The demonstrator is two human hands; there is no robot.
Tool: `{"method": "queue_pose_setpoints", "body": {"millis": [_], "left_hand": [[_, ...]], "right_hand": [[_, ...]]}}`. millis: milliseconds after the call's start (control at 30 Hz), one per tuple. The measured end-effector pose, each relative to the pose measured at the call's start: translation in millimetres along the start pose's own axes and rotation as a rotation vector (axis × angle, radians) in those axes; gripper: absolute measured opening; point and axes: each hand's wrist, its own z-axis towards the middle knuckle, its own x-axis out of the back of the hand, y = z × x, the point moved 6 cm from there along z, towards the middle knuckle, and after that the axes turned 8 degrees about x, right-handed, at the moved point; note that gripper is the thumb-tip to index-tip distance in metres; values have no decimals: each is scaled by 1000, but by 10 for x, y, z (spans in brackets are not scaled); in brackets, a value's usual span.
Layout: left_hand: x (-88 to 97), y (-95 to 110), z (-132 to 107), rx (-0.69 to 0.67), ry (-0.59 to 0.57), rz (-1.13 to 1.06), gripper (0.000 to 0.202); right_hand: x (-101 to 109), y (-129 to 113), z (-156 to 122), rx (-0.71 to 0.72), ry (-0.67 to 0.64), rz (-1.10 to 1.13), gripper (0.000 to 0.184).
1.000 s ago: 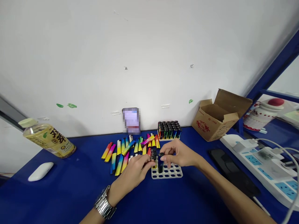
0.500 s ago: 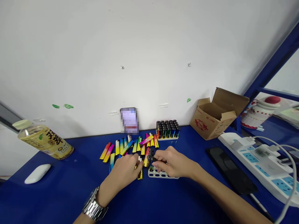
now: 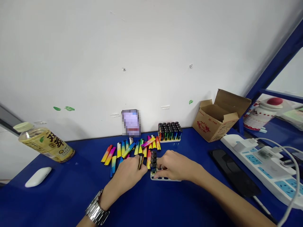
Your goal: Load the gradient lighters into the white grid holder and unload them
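Observation:
My left hand is closed around a lighter, whose dark end sticks up between thumb and fingers. Beside it, shiny multicoloured lighters lie loose in a pile. My right hand is over a white holed rack, thumb and forefinger slightly apart beside the front upright lighter. Whether the fingertips touch that lighter is hard to see. Several black-ended lighters stand in the rack's left column; my right hand hides much of the rest.
Behind, a second rack of upright lighters stands near the wall. A phone leans there. To the right are an open cardboard box, a black phone and a power strip. A bottle and white case are left.
The lighter that my right hand gripped now stands in the rack's left column, and those fingers have loosened. My left hand has lifted a lighter from the pile, its dark end now showing.

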Motion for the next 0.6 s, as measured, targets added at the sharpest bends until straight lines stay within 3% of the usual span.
{"method": "queue_pose_setpoints", "body": {"millis": [133,233,300,400,500,600], "left_hand": [[108,-81,93,-36,68,-292,18],[68,-129,137,-52,17,-572,20],[19,-130,146,-54,-18,-713,19],[-26,-127,144,1,-26,-868,18],[-49,-121,136,75,-57,-994,30],[-45,-137,132,132,-71,-1044,47]], "right_hand": [[157,166,63,67,100,102,48],[291,345,183,-26,227,-121,32],[220,383,330,-28,140,-319,22],[36,413,555,-37,-35,-557,32],[-78,415,712,-30,-138,-648,27],[-70,385,760,-11,-135,-642,16]]}}
